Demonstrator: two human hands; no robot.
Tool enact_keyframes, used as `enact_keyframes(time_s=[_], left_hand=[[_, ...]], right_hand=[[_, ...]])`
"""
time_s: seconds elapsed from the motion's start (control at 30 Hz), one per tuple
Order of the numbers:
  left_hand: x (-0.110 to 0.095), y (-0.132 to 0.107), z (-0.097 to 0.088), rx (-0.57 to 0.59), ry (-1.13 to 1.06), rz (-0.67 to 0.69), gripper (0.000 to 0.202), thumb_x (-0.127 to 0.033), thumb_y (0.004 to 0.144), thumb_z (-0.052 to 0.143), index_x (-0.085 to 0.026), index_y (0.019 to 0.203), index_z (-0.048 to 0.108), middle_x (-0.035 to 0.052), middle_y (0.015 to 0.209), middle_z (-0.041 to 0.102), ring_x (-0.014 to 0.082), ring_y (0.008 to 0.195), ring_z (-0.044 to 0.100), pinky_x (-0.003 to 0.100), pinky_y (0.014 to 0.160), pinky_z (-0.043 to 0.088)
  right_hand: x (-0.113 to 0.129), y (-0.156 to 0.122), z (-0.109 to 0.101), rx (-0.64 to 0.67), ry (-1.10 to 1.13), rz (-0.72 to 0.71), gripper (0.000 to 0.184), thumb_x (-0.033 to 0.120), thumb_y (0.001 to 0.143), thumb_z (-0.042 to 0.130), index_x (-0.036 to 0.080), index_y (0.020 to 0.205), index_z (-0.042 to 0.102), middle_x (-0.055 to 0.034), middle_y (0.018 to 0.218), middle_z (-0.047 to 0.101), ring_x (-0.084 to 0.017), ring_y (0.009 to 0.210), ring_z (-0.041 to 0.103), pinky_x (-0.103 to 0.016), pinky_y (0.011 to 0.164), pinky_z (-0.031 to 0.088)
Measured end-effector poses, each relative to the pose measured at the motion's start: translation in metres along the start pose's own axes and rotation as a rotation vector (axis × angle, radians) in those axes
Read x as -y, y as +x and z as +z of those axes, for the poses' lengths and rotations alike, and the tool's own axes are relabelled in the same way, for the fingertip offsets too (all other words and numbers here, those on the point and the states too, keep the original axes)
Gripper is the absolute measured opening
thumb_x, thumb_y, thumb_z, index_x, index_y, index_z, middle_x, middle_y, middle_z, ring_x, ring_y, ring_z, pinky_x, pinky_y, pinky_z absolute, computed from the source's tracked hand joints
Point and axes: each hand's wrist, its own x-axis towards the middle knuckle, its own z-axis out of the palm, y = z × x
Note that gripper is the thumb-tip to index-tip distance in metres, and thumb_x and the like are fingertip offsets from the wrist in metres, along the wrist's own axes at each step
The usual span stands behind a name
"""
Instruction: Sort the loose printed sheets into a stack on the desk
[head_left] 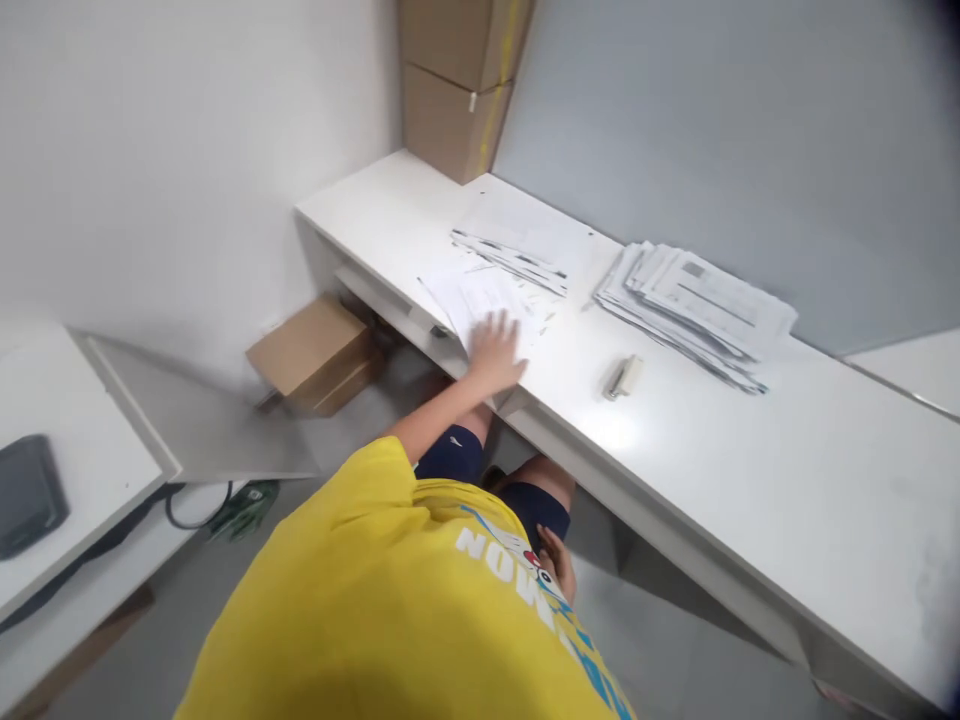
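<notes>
"How do the papers (457, 288) look?"
"White, overlapping on the surface (720, 450), beneath the left hand (495, 354), fingers spread. Right hand (559, 566): can't tell."
"Nearby?"
"A thin stack (525, 228), a thicker stack (705, 305)."

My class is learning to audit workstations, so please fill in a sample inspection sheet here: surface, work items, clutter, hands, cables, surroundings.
Surface: white desk, glare patch near its front edge.
Work items: loose papers; paper stack behind them; uneven paper pile to the right.
Clutter: small pale object, possibly a stapler, blurred.
Hands: left hand spread on or just above the loose papers, contact unclear; right hand low by the lap.
Cables: dark cable at left, beside a green item.
Surroundings: stacked cardboard boxes at the desk's far end; dark device on a side table.
</notes>
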Motion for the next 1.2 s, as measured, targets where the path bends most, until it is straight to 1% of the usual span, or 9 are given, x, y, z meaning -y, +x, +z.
enact_keyframes(time_s=[0.1, 0.23, 0.3, 0.4, 0.57, 0.63, 0.73, 0.87, 1.2], left_hand=[[0.047, -0.011, -0.022, 0.053, 0.126, -0.013, 0.093, -0.053, 0.088, 0.059, -0.004, 0.157, 0.02, 0.0227, 0.165, 0.012, 0.0433, 0.153, 0.009, 0.06, 0.122, 0.014], [0.075, -0.022, -0.034, 0.071, 0.199, 0.159, 0.069, -0.04, 0.096, 0.05, -0.006, 0.153, 0.032, 0.0177, 0.162, 0.029, 0.0355, 0.152, 0.022, 0.054, 0.123, 0.018], [0.077, -0.023, -0.032, 0.069, 0.206, 0.259, 0.051, -0.025, 0.099, 0.041, -0.01, 0.147, 0.044, 0.0139, 0.157, 0.04, 0.0293, 0.15, 0.03, 0.05, 0.123, 0.021], [0.075, -0.023, -0.025, 0.056, 0.194, 0.337, 0.046, -0.011, 0.096, 0.035, -0.014, 0.138, 0.055, 0.0102, 0.151, 0.05, 0.0233, 0.146, 0.038, 0.046, 0.122, 0.026], [0.079, -0.025, -0.016, -0.04, 0.165, 0.287, 0.047, -0.021, 0.099, 0.04, -0.011, 0.144, 0.049, 0.013, 0.154, 0.046, 0.027, 0.145, 0.039, 0.047, 0.119, 0.031], [0.083, -0.026, -0.015, -0.051, 0.14, 0.31, 0.045, -0.016, 0.098, 0.037, -0.012, 0.139, 0.054, 0.0126, 0.147, 0.053, 0.0244, 0.14, 0.047, 0.046, 0.119, 0.033], [0.086, -0.028, -0.016, -0.093, 0.087, 0.367, 0.043, -0.01, 0.096, 0.035, -0.016, 0.128, 0.062, 0.0098, 0.131, 0.067, 0.0198, 0.125, 0.06, 0.044, 0.116, 0.037], [0.078, -0.036, -0.014, -0.189, 0.046, 0.445, 0.038, -0.012, 0.098, 0.036, -0.017, 0.122, 0.065, 0.0091, 0.122, 0.071, 0.0193, 0.117, 0.064, 0.043, 0.109, 0.044], [0.057, -0.053, 0.001, -0.233, -0.042, 0.586, 0.038, -0.017, 0.101, 0.032, -0.019, 0.117, 0.066, 0.01, 0.111, 0.075, 0.0179, 0.103, 0.068, 0.039, 0.093, 0.051]], right_hand=[[-0.018, 0.017, 0.003, -0.166, 0.034, 0.078, 0.053, 0.058, 0.08, 0.046, 0.019, 0.109, 0.066, -0.015, 0.107, 0.073, -0.033, 0.109, 0.067, -0.049, 0.096, 0.051], [-0.012, 0.07, 0.004, -0.025, -0.149, 0.023, 0.048, 0.049, 0.08, 0.045, 0.016, 0.106, 0.069, -0.0148, 0.101, 0.074, -0.031, 0.1, 0.068, -0.045, 0.092, 0.051], [-0.004, 0.093, 0.007, 0.136, -0.283, -0.076, 0.044, 0.044, 0.081, 0.044, 0.018, 0.103, 0.071, -0.0146, 0.105, 0.074, -0.03, 0.102, 0.067, -0.042, 0.092, 0.051], [0.012, 0.111, 0.02, 0.325, -0.416, -0.205, 0.042, 0.037, 0.083, 0.042, 0.018, 0.105, 0.072, -0.0143, 0.108, 0.073, -0.028, 0.103, 0.068, -0.04, 0.094, 0.05], [0.025, 0.105, 0.06, 0.404, -0.344, -0.26, 0.043, 0.033, 0.087, 0.04, 0.018, 0.112, 0.071, -0.0137, 0.115, 0.071, -0.026, 0.105, 0.067, -0.038, 0.094, 0.05], [0.023, 0.099, 0.071, 0.439, -0.27, -0.231, 0.041, 0.035, 0.087, 0.042, 0.02, 0.109, 0.073, -0.0121, 0.11, 0.073, -0.025, 0.101, 0.068, -0.036, 0.092, 0.051], [0.015, 0.095, 0.075, 0.433, -0.19, -0.139, 0.043, 0.04, 0.087, 0.041, 0.02, 0.107, 0.073, -0.0105, 0.104, 0.074, -0.024, 0.097, 0.069, -0.036, 0.089, 0.052], [0.009, 0.098, 0.068, 0.336, -0.156, -0.035, 0.046, 0.046, 0.083, 0.042, 0.019, 0.105, 0.072, -0.0108, 0.103, 0.074, -0.025, 0.095, 0.069, -0.037, 0.088, 0.052], [0.02, 0.097, 0.068, 0.324, -0.072, -0.037, 0.041, 0.051, 0.079, 0.047, 0.021, 0.09, 0.072, -0.0099, 0.098, 0.074, -0.027, 0.092, 0.066, -0.039, 0.085, 0.052]])
